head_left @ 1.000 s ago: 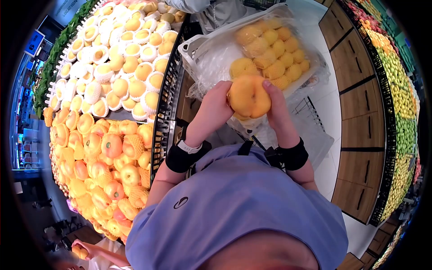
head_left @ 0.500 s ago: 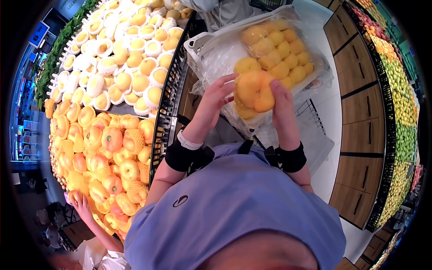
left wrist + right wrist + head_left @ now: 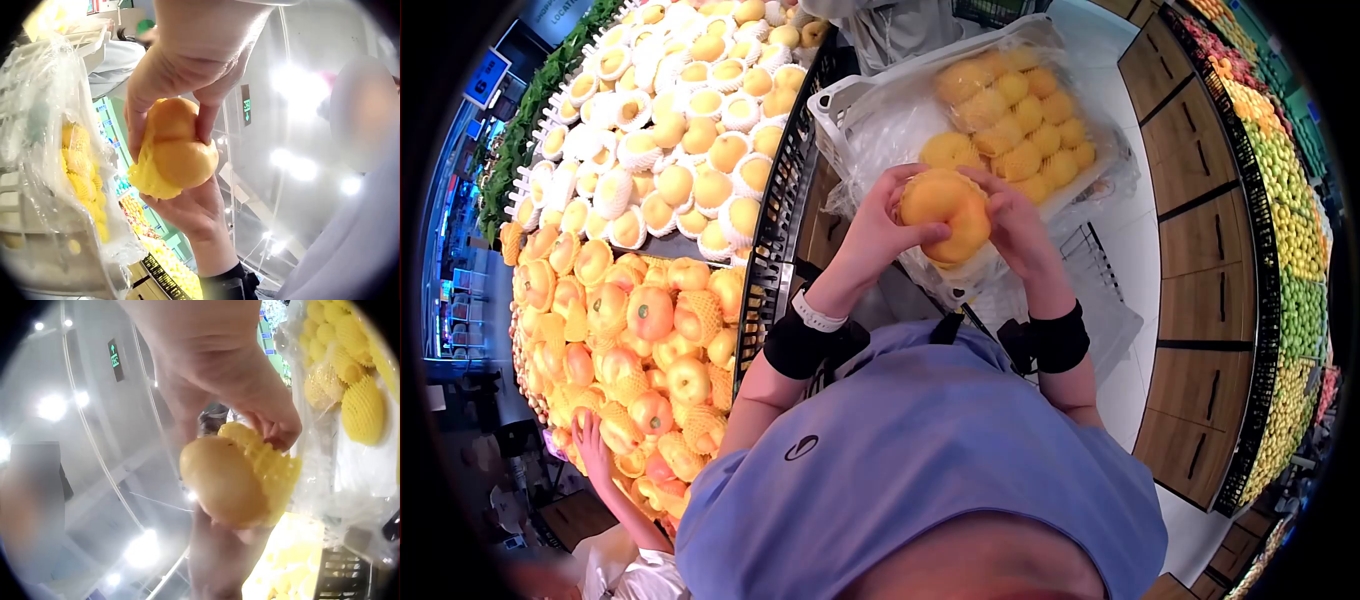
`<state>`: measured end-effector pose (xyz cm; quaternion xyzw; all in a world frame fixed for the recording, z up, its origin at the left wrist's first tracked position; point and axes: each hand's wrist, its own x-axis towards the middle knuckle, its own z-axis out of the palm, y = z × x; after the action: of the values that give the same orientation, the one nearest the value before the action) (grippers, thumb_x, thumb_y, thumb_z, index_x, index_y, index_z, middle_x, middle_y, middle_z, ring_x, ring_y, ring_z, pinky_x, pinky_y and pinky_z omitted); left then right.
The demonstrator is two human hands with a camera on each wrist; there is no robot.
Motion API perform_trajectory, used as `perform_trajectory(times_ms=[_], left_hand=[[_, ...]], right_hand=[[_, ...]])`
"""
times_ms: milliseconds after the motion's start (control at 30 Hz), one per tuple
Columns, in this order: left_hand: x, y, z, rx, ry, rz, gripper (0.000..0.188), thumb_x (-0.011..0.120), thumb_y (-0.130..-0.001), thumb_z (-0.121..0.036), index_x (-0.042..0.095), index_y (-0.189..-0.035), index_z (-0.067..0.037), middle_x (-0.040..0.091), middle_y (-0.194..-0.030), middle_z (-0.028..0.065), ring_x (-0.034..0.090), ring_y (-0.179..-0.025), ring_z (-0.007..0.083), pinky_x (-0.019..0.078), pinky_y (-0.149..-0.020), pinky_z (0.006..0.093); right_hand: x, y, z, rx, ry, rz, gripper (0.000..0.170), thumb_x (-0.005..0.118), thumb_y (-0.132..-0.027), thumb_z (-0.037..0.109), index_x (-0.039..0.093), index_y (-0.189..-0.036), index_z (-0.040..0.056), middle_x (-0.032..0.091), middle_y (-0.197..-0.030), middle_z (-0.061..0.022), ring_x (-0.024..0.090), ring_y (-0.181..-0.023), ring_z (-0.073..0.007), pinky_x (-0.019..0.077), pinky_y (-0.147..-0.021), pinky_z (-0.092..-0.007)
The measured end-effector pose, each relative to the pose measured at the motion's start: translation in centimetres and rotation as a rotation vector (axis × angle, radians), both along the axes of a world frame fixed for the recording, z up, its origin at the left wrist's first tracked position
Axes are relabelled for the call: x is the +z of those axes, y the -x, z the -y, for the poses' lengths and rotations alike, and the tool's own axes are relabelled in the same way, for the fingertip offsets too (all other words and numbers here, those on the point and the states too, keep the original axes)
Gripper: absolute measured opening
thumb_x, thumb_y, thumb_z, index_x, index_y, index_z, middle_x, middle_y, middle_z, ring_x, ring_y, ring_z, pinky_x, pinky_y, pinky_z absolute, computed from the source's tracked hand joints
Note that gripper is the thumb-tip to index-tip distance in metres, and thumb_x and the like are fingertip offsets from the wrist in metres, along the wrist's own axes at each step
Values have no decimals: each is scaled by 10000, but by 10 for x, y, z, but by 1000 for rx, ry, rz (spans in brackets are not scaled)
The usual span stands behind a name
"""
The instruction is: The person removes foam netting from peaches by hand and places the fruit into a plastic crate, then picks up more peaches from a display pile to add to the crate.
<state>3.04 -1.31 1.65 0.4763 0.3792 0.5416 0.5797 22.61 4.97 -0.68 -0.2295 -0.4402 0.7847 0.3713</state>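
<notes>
Between the two hands is a large yellow peach (image 3: 950, 212), with a yellow foam net (image 3: 275, 478) round one side and its creased skin bare on the other. My left hand (image 3: 878, 228) holds it, thumb pressed on the front near the crease and fingers round the far side. From the other side my right hand (image 3: 1022, 238) grips the netted peach, its curled fingers (image 3: 284, 432) at the edge of the net. Just beyond them a white plastic crate (image 3: 833, 128), lined with clear film, holds more netted yellow fruit (image 3: 1025, 120).
On my left a sloped display carries peaches in white nets (image 3: 675, 185) and orange fruit in yellow nets (image 3: 650, 315), edged by a black rack (image 3: 775, 215). Another person's hand (image 3: 592, 445) touches that fruit. Wooden drawers (image 3: 1205, 240) line the right. A person in grey (image 3: 895, 35) stands behind the crate.
My left fingers came off the peach, then closed on it again with the thumb in front. The peach shifted slightly left and turned. The other person's hand moved onto the display.
</notes>
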Motion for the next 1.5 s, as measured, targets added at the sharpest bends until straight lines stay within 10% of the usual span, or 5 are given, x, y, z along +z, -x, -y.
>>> perform_trajectory(times_ms=[367,667,1067,1267,1500], left_hand=[[-7,13,5,-54,-32,-328,888,784,-658,-93,270,-1370,33,545,-1155,145,540,-1056,188,431,-905,288],[-4,14,-10,-31,-3,-360,768,768,-676,-97,371,-1323,21,541,-1156,111,539,-1020,147,436,-881,259],[-11,16,-13,15,-111,-163,659,786,-665,-100,410,-1202,-24,527,-1106,92,530,-1040,151,447,-879,275],[-9,16,-10,79,-117,-150,690,767,-674,-50,384,-1247,-32,508,-1133,97,523,-1062,159,443,-900,281],[0,11,-9,195,-156,-43,715,742,-680,-2,360,-1282,-37,493,-1170,95,518,-1074,158,440,-914,288]], right_hand=[[-20,3,-12,22,2,189,188,647,-835,149,594,-954,14,601,-890,-3,553,-804,-83,439,-690,-223],[17,37,19,-853,-1128,628,87,545,-800,-26,559,-885,-17,539,-821,-140,550,-705,-286,469,-664,-323],[31,10,-5,96,-340,116,531,765,-694,95,488,-1145,47,524,-1054,-17,499,-1009,-113,418,-894,-272],[19,4,-20,52,-482,512,604,753,-661,3,452,-1184,28,540,-1078,-48,515,-1005,-117,453,-842,-267],[20,24,0,-158,-346,102,589,717,-694,-45,401,-1184,40,541,-1059,-54,515,-994,-105,461,-793,-221]])
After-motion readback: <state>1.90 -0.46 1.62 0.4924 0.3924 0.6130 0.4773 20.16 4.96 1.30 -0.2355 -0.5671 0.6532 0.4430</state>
